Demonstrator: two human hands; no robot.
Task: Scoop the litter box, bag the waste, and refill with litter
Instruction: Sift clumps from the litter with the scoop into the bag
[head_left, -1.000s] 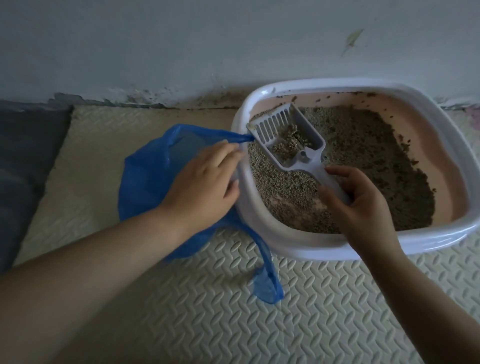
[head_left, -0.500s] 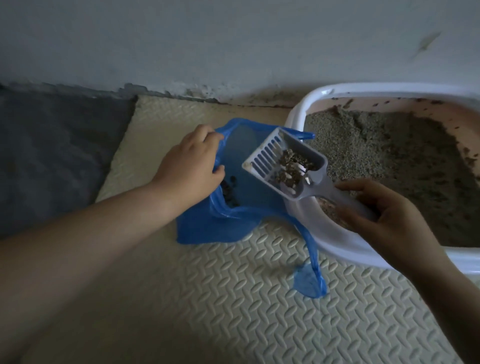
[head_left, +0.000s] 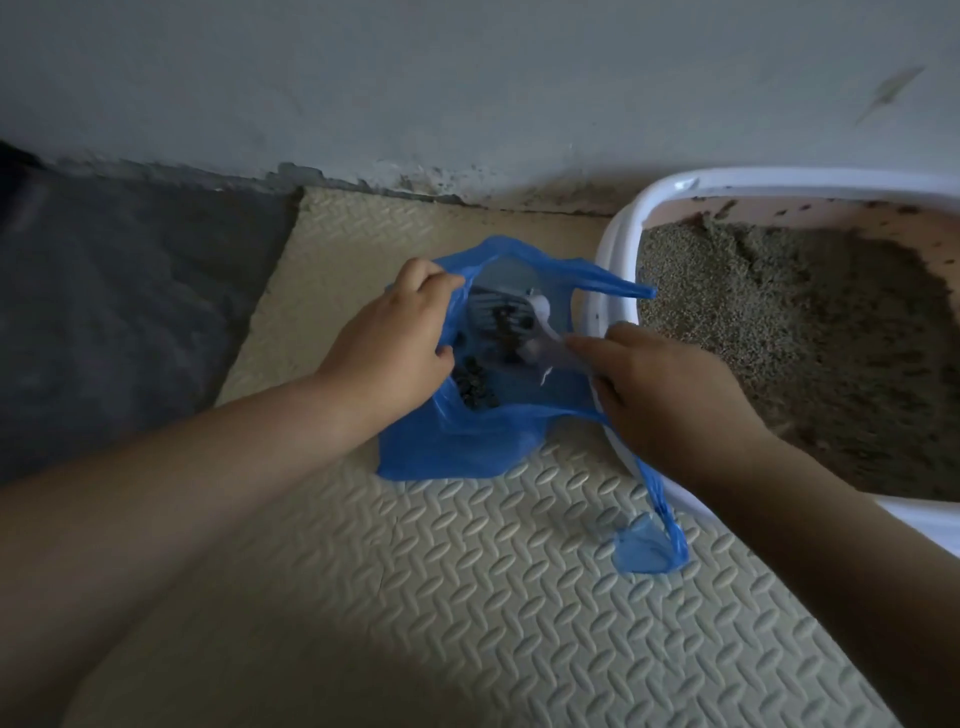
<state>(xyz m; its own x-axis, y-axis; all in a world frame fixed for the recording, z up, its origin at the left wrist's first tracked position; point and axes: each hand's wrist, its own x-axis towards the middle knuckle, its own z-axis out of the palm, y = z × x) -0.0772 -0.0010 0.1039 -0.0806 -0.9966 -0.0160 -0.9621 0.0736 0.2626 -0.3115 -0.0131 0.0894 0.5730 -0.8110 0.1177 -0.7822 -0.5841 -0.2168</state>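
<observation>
A blue plastic bag lies on the floor mat just left of the litter box, a white-rimmed tray with pink inner walls holding grey litter. My left hand grips the bag's left edge and holds its mouth wide. My right hand holds the handle of the white slotted scoop, whose head is tipped down inside the bag. Dark waste clumps lie in the bag under the scoop.
A cream embossed foam mat covers the floor under the bag and box. A dark grey rug lies to the left. A pale wall with a stained base runs behind. One bag handle trails on the mat.
My right hand swung the loaded scoop left from over the box's rim and tipped it down into the bag. My left hand stayed on the bag's edge, keeping the mouth wide.
</observation>
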